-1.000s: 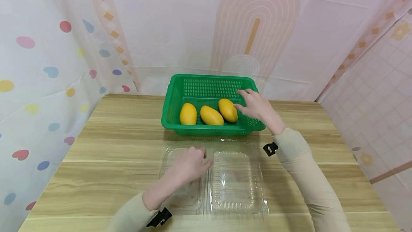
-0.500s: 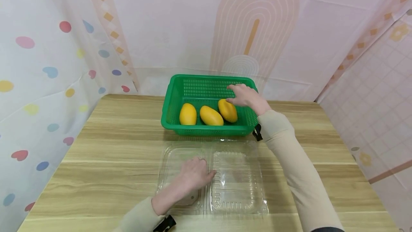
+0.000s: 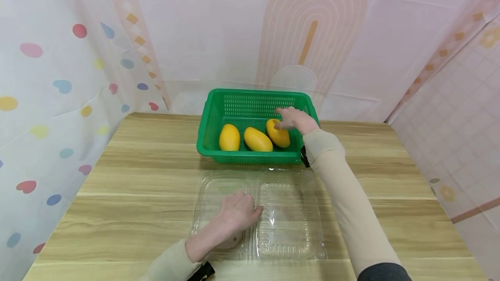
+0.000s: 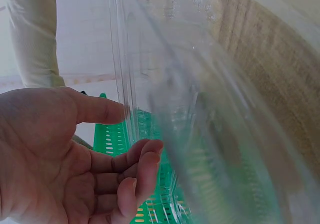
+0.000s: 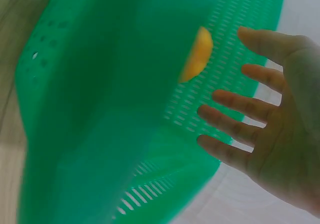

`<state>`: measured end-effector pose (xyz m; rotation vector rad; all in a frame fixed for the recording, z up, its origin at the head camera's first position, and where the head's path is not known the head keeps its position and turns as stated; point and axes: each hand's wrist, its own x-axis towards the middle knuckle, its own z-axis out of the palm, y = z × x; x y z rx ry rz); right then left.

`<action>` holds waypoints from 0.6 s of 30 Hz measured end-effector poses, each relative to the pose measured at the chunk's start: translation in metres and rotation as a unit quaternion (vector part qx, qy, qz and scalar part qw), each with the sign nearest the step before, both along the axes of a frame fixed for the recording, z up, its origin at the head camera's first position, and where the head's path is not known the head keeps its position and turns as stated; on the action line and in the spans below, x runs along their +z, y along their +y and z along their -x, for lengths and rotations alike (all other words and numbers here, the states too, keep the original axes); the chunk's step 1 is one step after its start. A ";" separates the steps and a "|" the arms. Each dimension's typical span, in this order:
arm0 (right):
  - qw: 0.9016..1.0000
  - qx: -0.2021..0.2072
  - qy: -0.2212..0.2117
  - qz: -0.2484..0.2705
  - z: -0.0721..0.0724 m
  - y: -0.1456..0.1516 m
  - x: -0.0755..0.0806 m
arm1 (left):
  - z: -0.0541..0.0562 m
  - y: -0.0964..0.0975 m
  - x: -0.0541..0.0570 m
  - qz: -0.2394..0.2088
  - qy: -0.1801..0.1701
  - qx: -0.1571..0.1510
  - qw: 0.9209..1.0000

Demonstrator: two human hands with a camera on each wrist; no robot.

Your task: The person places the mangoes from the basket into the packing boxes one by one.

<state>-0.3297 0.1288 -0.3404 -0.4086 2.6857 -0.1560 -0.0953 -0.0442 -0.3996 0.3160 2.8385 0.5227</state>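
Three yellow mangoes lie in a green plastic basket in the head view: the left mango, the middle mango and the right mango. My right hand is over the basket's right side, its fingers spread and partly covering the right mango. In the right wrist view the fingers are straight with nothing between them; a blurred green wall hides most of the fruit. My left hand hovers at an unfolded clear plastic clamshell box, its fingers loosely bent and gripping nothing; contact is unclear.
The basket stands at the back of the wood-grain table, close to a patterned cloth backdrop. The clamshell lies in front of the basket, its two halves side by side. Cloth also hangs on both sides.
My right hand has moved left, from the basket's right rim to over the right mango. The left hand has shifted slightly right and nearer to me. Mangoes and clamshell stay in place.
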 end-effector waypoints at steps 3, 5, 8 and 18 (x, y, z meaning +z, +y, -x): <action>1.000 0.002 -0.013 -0.021 0.000 -0.001 -0.006 | -0.001 0.000 0.000 0.000 0.002 0.002 1.000; 0.999 0.003 -0.017 -0.034 -0.001 -0.001 -0.011 | -0.002 0.000 0.000 0.000 0.002 0.003 1.000; 0.999 0.004 -0.017 -0.043 -0.003 -0.003 -0.018 | -0.003 0.000 0.000 0.000 0.000 0.005 1.000; 0.999 -0.005 -0.031 -0.016 -0.009 -0.008 -0.037 | -0.006 0.000 0.000 0.007 0.001 0.003 1.000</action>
